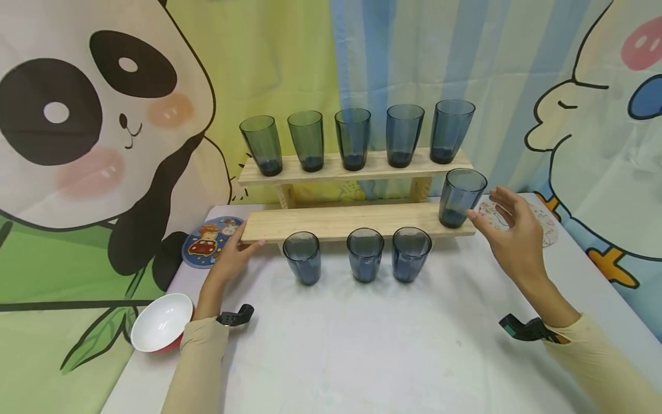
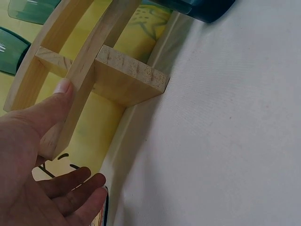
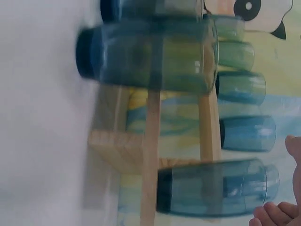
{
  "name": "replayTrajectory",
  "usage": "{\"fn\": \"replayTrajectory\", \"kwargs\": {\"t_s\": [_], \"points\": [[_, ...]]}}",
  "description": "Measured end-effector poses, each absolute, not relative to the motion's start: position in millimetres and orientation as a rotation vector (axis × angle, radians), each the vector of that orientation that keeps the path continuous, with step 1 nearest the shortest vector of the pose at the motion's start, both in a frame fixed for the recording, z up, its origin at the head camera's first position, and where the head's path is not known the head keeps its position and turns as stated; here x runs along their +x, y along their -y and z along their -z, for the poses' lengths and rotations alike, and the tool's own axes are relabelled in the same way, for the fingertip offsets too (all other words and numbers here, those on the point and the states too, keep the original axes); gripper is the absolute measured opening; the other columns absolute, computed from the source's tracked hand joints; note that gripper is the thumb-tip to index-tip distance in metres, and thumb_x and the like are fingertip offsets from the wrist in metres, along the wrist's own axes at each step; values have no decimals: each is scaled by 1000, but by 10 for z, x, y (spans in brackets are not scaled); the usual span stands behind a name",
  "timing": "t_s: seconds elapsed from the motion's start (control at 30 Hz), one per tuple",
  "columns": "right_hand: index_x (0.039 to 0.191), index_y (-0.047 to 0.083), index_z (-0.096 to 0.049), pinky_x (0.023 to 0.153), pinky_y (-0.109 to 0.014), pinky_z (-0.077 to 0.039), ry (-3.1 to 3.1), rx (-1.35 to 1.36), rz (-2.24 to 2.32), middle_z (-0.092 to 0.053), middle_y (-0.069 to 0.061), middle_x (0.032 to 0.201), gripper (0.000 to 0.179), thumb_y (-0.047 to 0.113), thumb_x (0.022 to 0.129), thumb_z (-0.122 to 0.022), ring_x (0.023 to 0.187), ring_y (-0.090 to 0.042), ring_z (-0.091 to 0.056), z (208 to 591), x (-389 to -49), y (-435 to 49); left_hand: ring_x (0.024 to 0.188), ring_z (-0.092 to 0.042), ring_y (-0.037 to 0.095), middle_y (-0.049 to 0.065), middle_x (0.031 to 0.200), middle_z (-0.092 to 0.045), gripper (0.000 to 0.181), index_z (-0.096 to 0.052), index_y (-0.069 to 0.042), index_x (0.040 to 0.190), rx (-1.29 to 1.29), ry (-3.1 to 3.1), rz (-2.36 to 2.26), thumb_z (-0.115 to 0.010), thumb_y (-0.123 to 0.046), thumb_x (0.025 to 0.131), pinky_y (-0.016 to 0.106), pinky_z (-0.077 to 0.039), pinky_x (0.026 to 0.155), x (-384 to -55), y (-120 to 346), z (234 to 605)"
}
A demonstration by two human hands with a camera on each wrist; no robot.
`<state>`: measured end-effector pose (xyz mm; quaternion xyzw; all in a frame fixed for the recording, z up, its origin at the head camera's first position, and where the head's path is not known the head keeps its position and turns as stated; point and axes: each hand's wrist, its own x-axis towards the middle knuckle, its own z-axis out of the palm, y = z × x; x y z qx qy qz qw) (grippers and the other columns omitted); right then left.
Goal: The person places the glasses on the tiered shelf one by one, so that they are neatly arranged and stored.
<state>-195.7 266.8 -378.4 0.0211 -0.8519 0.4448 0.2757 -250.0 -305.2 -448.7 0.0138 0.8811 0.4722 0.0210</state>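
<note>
A two-step wooden rack [image 1: 331, 223] stands on the white table. My left hand [image 1: 231, 260] holds the left end of its lower plank; in the left wrist view the thumb presses the plank's front edge and several other fingers extend loosely. A blue-tinted drinking glass [image 1: 460, 198] stands upright at the right end of that plank. My right hand [image 1: 517, 236] is just right of this glass, thumb toward it and fingers spread, holding nothing. Three more glasses stand before the rack: left [image 1: 302, 259], middle [image 1: 365, 256] and right [image 1: 411, 255].
Several similar glasses [image 1: 353, 141] line the upper plank. A white bowl with a red outside [image 1: 162, 323] sits at the table's left edge. A blue round mat [image 1: 209, 244] lies left of the rack, a pale round mat [image 1: 545, 224] behind my right hand. Cartoon curtains hang behind.
</note>
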Motion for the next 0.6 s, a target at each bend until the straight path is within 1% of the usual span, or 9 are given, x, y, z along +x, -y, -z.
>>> {"fn": "replayTrajectory", "kwargs": {"t_s": [0.07, 0.13, 0.23, 0.33, 0.37, 0.5, 0.6], "points": [[157, 7, -46, 119, -20, -39, 2285, 139, -1215, -57, -18, 151, 74, 20, 94, -83, 141, -36, -54, 3845, -1868, -2585, 152, -34, 50, 26, 174, -15, 96, -4, -20, 172, 36, -2738, -1455, -66, -47, 104, 63, -28, 124, -2504, 3058, 4499], [156, 4, -47, 117, -18, -40, 2338, 214, -1240, -58, -19, 150, 74, 19, 93, -84, 140, -38, -54, 3955, -1798, -2483, 152, -35, 50, 26, 173, -16, 97, -3, -20, 172, 41, -2743, -1447, -66, -48, 103, 63, -28, 124, -2510, 3073, 4501], [157, 2, -45, 118, -31, -44, 2470, 302, -1266, -55, -21, 152, 81, 27, 91, -86, 140, -41, -53, 4162, -1746, -2324, 151, -35, 51, 26, 173, -18, 97, -5, -19, 172, 61, -2758, -1436, -66, -48, 103, 64, -29, 124, -2524, 3096, 4500], [159, 1, -41, 118, -51, -43, 2607, 324, -1279, -51, -24, 155, 93, 40, 88, -87, 142, -45, -50, 4355, -1751, -2226, 152, -35, 51, 25, 173, -18, 96, -6, -19, 172, 72, -2764, -1432, -66, -49, 103, 63, -29, 124, -2538, 3102, 4504], [159, 2, -41, 118, -55, -42, 2631, 333, -1289, -51, -24, 155, 96, 42, 87, -88, 142, -46, -50, 4402, -1762, -2204, 151, -35, 51, 25, 173, -18, 96, -6, -19, 172, 79, -2767, -1433, -66, -48, 103, 63, -30, 124, -2542, 3100, 4507], [158, 1, -41, 119, -55, -41, 2675, 338, -1345, -52, -25, 154, 100, 46, 84, -90, 144, -45, -50, 4504, -1810, -2141, 152, -35, 50, 25, 173, -18, 95, -6, -19, 172, 79, -2762, -1443, -66, -46, 104, 62, -30, 124, -2545, 3092, 4523], [156, 2, -43, 120, -52, -41, 2660, 345, -1411, -56, -23, 152, 97, 46, 83, -90, 144, -42, -51, 4535, -1848, -2111, 151, -36, 50, 25, 174, -17, 94, -5, -18, 172, 69, -2755, -1451, -66, -45, 104, 62, -30, 124, -2529, 3076, 4528]]}}
